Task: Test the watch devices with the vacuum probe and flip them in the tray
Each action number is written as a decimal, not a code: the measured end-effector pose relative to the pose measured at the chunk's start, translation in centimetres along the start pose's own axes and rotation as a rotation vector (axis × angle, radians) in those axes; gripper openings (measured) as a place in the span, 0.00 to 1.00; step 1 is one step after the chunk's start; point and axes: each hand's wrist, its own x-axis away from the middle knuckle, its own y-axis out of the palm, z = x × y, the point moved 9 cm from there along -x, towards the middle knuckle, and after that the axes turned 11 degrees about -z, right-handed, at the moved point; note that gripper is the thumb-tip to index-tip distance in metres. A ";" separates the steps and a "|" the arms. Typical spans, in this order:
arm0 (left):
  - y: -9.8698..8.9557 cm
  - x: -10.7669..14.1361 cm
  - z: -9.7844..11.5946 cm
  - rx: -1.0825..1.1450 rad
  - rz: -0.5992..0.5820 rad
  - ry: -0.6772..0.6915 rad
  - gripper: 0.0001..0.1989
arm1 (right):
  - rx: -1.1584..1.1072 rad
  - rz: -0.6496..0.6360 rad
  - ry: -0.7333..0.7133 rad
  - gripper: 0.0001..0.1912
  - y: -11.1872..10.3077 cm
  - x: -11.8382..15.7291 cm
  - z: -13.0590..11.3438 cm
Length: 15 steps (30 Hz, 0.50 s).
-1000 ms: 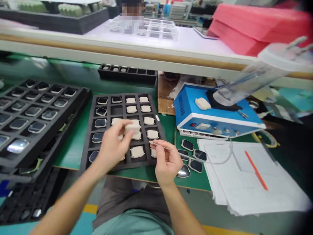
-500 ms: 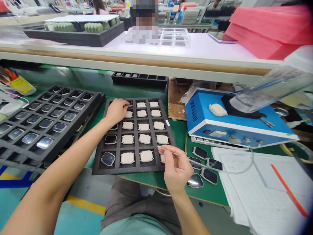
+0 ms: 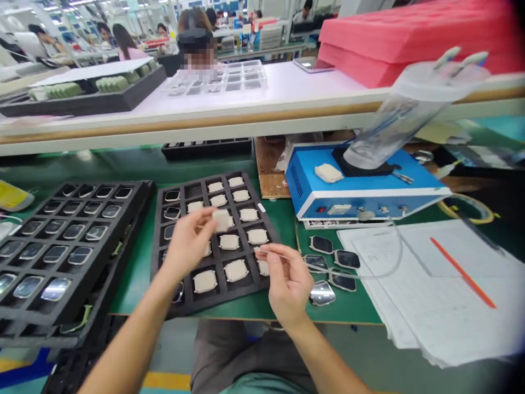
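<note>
My left hand (image 3: pixel 191 236) pinches a beige watch case (image 3: pixel 222 220), slightly blurred, above the middle of a black foam tray (image 3: pixel 221 301). Rows of beige watch cases (image 3: pixel 237 270) lie in the tray's compartments, while its left column holds pieces with dark screens (image 3: pixel 172 195). One compartment (image 3: pixel 194 190) in the far row is empty. Between thumb and fingers of my right hand (image 3: pixel 290 279) is a thin clear tube (image 3: pixel 388 275), its pale tip pointing left over the tray's near right corner. The tube curves back to the front of a blue box (image 3: pixel 369 189).
Stacked black trays of dark-screened watches (image 3: pixel 88 268) stand at left. Several loose watches (image 3: pixel 342 279) lie right of my right hand, beside papers (image 3: pixel 410 306) with a red stick (image 3: pixel 463 272). A clear cylinder (image 3: pixel 381 120) stands on the blue box. A white shelf (image 3: pixel 287 93) crosses behind; people sit beyond.
My left hand has drawn back from the tray's far row toward its middle, now with a beige watch case in its fingers. My right hand keeps the tube near the same corner. The view has shifted.
</note>
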 end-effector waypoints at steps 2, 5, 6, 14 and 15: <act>2.9 3.5 -0.1 0.366 0.036 -0.052 0.19 | 0.011 0.003 -0.009 0.08 -0.2 0.0 0.0; 6.6 6.2 0.3 0.581 0.095 -0.098 0.16 | 0.065 0.014 -0.039 0.08 -0.7 0.3 -0.1; 7.2 6.5 0.4 0.589 0.118 -0.096 0.14 | 0.087 0.012 -0.045 0.08 -0.8 0.3 -0.2; 8.1 7.1 0.3 0.513 0.175 -0.082 0.10 | 0.179 -0.023 -0.065 0.06 -0.3 0.1 -1.1; 8.1 7.2 0.2 0.518 0.173 -0.085 0.10 | 0.178 -0.026 -0.064 0.06 -0.3 0.1 -1.0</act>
